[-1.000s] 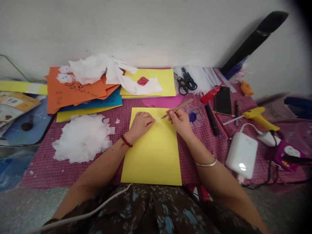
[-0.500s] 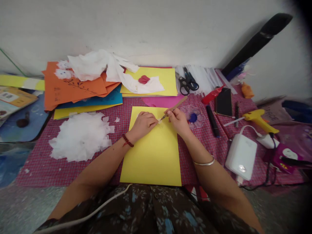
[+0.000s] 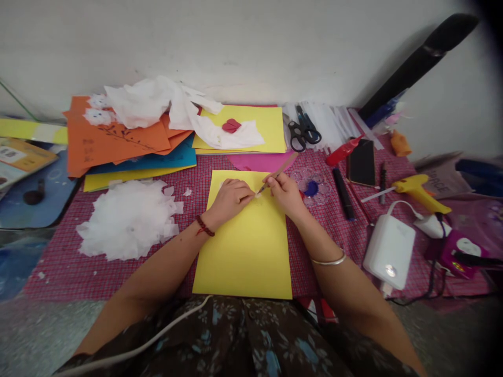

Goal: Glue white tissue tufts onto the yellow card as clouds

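A yellow sheet of paper (image 3: pixel 243 251) lies in front of me. My left hand (image 3: pixel 230 201) rests on its upper part, fingers pressed together at a tiny white paper piece (image 3: pixel 258 196). My right hand (image 3: pixel 286 193) grips a slim paintbrush (image 3: pixel 281 168) with a tan handle, its tip pointing down-left at that white piece, close to my left fingertips. Just right of my right hand sits a clear flower-shaped palette (image 3: pixel 314 186) with blue paint in the middle. A large heap of white paper squares (image 3: pixel 131 222) lies left of the sheet.
Orange sheets (image 3: pixel 118 144), crumpled tissue and more yellow paper (image 3: pixel 271 125) lie along the wall. Scissors (image 3: pixel 301 133), a red tube (image 3: pixel 343 150), a phone (image 3: pixel 361 162), a marker (image 3: pixel 343 193), a yellow glue gun (image 3: pixel 420 189) and a white power bank (image 3: pixel 389 251) are on the right.
The view has shifted slightly. Both hands keep nearly the same place on the yellow sheet, and the paintbrush has barely moved, its handle tilted a little more upright.
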`<state>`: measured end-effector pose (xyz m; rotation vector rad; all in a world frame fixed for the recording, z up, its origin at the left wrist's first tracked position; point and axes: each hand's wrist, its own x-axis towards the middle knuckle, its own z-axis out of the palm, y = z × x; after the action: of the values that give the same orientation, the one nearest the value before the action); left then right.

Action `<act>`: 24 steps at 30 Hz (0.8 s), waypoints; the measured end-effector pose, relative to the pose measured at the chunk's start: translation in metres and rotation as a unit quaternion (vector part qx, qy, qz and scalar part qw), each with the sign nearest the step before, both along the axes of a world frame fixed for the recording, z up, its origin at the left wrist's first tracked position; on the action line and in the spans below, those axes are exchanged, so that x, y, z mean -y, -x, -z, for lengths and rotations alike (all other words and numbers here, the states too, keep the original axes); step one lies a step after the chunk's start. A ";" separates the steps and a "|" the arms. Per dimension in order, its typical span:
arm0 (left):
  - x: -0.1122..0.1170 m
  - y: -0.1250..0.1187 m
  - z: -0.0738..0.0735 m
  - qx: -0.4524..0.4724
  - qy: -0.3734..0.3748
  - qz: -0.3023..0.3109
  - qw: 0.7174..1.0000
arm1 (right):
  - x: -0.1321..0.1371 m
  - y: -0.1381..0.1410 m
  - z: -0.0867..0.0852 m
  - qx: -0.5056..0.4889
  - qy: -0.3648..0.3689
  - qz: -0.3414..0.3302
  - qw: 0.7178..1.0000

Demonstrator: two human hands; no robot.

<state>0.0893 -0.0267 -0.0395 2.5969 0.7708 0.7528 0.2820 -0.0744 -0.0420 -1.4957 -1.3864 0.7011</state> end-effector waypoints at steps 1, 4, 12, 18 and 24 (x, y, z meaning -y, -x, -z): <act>0.000 0.000 0.000 0.002 0.003 0.001 1.000 | 0.000 0.000 0.000 -0.002 0.001 0.000 1.000; 0.000 0.000 -0.001 0.000 0.011 0.003 1.000 | 0.000 0.000 0.000 -0.005 0.003 -0.002 1.000; 0.000 -0.001 -0.002 -0.018 0.017 0.003 1.000 | 0.000 0.000 0.002 0.005 0.007 -0.009 1.000; 0.000 -0.002 -0.002 -0.021 0.018 -0.006 1.000 | 0.000 0.001 0.001 0.004 0.009 -0.012 1.000; -0.001 -0.002 -0.001 -0.017 0.012 -0.006 1.000 | -0.001 0.002 0.001 0.011 0.014 -0.011 1.000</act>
<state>0.0913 -0.0261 -0.0384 2.5929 0.8006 0.6991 0.2798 -0.0733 -0.0426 -1.5166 -1.4165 0.7225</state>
